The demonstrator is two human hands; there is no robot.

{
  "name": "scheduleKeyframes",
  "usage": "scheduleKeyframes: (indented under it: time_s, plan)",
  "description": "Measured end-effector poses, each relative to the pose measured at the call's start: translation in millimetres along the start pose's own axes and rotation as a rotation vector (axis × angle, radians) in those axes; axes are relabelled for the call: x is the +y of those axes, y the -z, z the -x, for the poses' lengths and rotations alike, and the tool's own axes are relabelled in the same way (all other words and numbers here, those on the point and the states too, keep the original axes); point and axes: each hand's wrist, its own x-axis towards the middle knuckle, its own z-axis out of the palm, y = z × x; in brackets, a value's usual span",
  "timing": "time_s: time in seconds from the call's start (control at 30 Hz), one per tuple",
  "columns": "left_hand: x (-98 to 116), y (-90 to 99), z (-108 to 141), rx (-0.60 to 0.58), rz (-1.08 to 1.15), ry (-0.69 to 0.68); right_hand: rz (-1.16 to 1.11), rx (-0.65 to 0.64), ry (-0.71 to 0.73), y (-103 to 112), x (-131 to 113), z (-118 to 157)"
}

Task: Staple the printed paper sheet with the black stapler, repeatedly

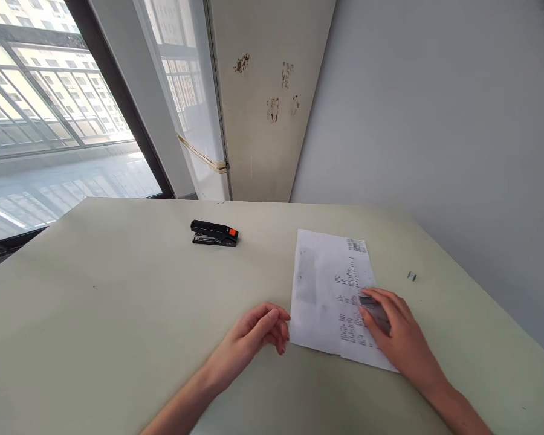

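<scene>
Sheets of white paper (315, 302) lie on the table, with print running along their right half. My right hand (396, 329) rests over the paper's right edge, thumb and fingers curved around a small dark grey object (376, 311). Its kind is hard to make out, as the fingers and palm cover part of it. Beside the paper's left edge is my left hand (256, 332), fingers loosely curled and slightly apart, with nothing seen in it. A black stapler (214, 233) with an orange-red patch lies farther back, left of the paper.
A small grey piece (411, 276), perhaps a strip of staples, lies right of the paper. The pale table (131, 302) meets a grey wall (435, 121) on the right. Behind it stand a stained cream panel (263, 145) and, at left, a window (49, 103).
</scene>
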Motion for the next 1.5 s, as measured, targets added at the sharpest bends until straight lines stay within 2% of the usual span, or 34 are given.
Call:
scheduleKeyframes:
  time_s: [0.13,0.27,0.47,0.6,0.7,0.8,1.0,1.17,1.3,1.43,1.5]
  plan:
    - [5,4.6,5,0.17,-0.555,-0.236,-0.089,-0.064,0.11,-15,-35,2]
    - [15,26.9,3,0.214,-0.885,-0.473,-0.174,-0.115,0.22,-28,-66,9]
    - [27,69.4,0,0.349,-1.212,-0.495,-0.331,-0.233,0.316,-40,-111,23]
    - [33,84.3,1,0.333,-1.287,-0.459,-0.487,-0.312,0.25,-40,-127,26]
    - [36,91.2,2,0.295,-1.329,-0.447,-0.62,-0.31,0.126,-38,-125,20]
    - [39,101.4,4,0.297,-1.359,-0.447,-0.72,-0.324,0.04,-37,-116,4]
    - [48,129.3,10,0.354,-1.35,-0.385,-0.77,-0.397,-0.054,-37,-106,-35]
    - [57,145.5,5,0.521,-1.268,-0.348,-0.78,-0.418,-0.039,-38,-104,-36]
    - [66,159.9,-10,0.735,-1.221,-0.342,-0.775,-0.442,-0.033,-39,-103,-33]
    - [75,174.3,-25,0.952,-1.212,-0.245,-0.778,-0.435,-0.037,-39,-103,-35]
    - [77,177.4,-30,0.996,-1.218,-0.213,-0.778,-0.438,-0.038,-38,-104,-35]
